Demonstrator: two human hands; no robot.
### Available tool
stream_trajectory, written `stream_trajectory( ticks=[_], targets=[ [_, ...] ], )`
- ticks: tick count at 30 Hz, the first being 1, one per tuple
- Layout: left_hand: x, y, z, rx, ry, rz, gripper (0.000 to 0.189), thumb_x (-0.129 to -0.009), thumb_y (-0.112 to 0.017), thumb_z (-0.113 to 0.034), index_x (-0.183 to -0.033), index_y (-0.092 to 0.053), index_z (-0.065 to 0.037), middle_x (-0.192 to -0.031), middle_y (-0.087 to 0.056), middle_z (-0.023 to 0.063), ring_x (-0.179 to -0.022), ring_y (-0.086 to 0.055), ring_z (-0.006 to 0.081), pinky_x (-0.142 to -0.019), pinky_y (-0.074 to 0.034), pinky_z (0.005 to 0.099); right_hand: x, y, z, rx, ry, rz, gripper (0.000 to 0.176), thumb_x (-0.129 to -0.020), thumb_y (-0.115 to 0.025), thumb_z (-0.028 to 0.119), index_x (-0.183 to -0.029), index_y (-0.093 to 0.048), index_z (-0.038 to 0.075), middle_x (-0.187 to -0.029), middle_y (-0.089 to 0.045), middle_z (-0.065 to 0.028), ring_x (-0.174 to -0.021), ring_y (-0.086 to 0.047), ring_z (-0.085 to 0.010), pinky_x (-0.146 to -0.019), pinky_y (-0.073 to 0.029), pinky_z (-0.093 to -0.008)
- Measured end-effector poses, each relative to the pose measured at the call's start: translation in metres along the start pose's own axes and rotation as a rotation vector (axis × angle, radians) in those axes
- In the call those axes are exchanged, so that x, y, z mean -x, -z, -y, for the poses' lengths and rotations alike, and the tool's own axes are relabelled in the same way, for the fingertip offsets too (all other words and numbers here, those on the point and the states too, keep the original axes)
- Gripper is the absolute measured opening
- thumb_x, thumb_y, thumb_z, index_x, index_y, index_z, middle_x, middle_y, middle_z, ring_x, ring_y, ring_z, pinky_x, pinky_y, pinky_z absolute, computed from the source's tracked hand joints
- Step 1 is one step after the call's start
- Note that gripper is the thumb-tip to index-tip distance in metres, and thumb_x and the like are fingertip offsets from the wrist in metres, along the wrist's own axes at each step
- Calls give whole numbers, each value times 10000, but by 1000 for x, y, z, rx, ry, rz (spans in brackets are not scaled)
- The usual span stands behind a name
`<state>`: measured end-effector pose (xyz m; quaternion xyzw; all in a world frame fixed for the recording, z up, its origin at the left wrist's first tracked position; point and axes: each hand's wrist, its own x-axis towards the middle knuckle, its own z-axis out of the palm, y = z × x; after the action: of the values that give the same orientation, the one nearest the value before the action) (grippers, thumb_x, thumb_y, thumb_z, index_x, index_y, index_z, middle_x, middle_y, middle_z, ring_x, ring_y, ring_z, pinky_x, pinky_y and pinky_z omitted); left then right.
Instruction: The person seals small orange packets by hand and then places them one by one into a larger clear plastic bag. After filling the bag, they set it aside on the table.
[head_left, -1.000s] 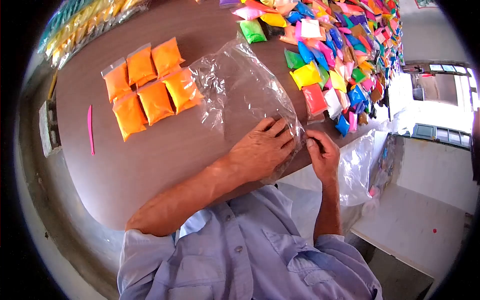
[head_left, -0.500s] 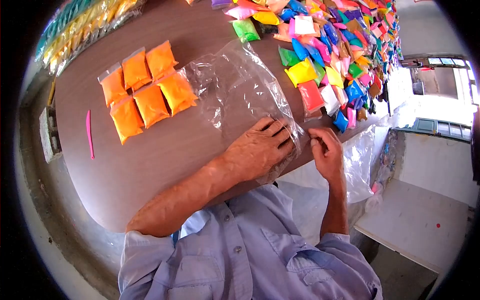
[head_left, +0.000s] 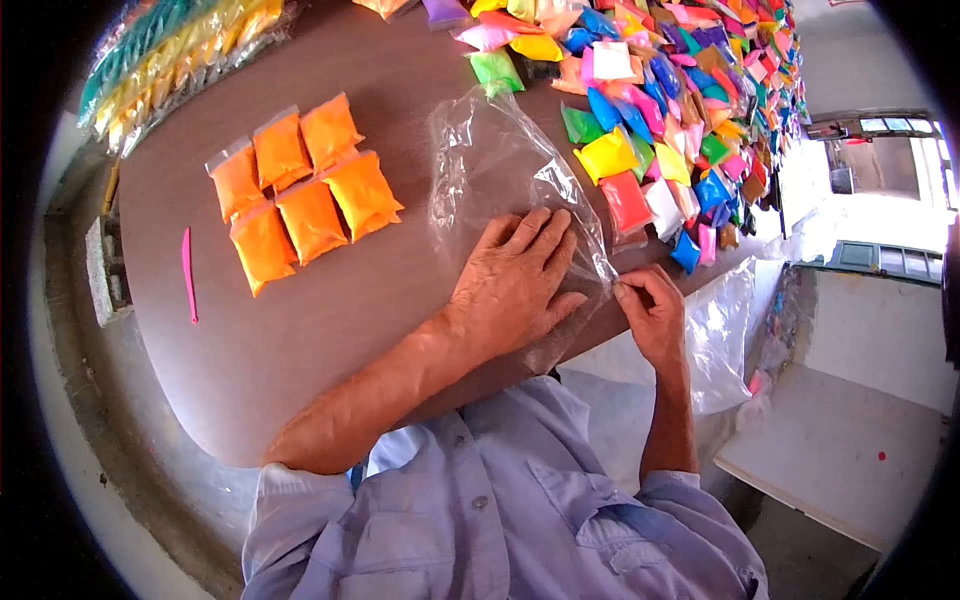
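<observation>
On the smooth brown table (head_left: 330, 350): crinkled clear bag (head_left: 490, 160), left hand (head_left: 515, 280) flat on it, fingers spread, gripping nothing; right hand (head_left: 655, 315), finger and thumb closed, pinching its edge; six plump orange packets (head_left: 313, 220).

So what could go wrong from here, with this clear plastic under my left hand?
The clear plastic might stretch or tear where your right hand pinches its edge while your left hand lies flat on it. Its far end also lies right by the light green packet, so a tug could perhaps snag that. And the small blue packet sits near the edge of the table, so a bump might knock it off.
</observation>
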<state>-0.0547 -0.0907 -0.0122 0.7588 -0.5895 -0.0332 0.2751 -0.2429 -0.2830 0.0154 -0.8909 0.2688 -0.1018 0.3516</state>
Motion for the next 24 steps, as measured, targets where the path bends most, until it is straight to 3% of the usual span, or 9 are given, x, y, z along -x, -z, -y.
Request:
stream_trajectory(
  ticks=[12, 15, 17, 21, 24],
  targets=[
    [-8, 6, 14, 60, 134, -110, 552, -1000, -723, -281, -1476, -628, -18, -1583, -561, 147, -1367, -568, 358, -1124, -480, 515, 3, 2, -4, 18, -6, 33, 99, -942, -792, 18, -1038, -771, 9, -972, -690, -74, -827, -673, -163, -732, -521, -298],
    [-7, 1, 18, 7, 113, -196, 523, -992, -738, -258, -1457, -650, -34, -1549, -585, 154, -1331, -593, 346, -1093, -497, 498, 2, 4, 10, -21, -64, 37, 148, -933, -793, 37, -1073, -758, 7, -1024, -699, -95, -890, -690, -198, -779, -541, -320],
    [-7, 1, 20, 68, 117, -271, 474, -987, -750, -254, -1406, -688, -44, -1493, -627, 151, -1287, -620, 343, -1072, -506, 494, 4, -3, 24, 112, 42, -179, 247, -909, -828, 116, -1109, -739, 1, -1088, -703, -140, -971, -702, -270, -846, -557, -362],
    [-7, 1, 21, 125, 117, -278, 403, -975, -764, -234, -1325, -728, -38, -1438, -667, 150, -1271, -631, 346, -1054, -512, 504, 7, -13, 54, 101, 198, -228, 383, -864, -881, 203, -1153, -719, 10, -1145, -701, -171, -1052, -690, -343, -932, -554, -431],
    [-6, 4, 25, 173, 82, -297, 348, -965, -770, -210, -1262, -747, -28, -1359, -712, 144, -1238, -652, 350, -1043, -519, 507, -2, -24, 72, 325, 347, -269, 495, -793, -939, 247, -1195, -715, 65, -1211, -698, -165, -1122, -669, -376, -1001, -517, -507]
  ],
)
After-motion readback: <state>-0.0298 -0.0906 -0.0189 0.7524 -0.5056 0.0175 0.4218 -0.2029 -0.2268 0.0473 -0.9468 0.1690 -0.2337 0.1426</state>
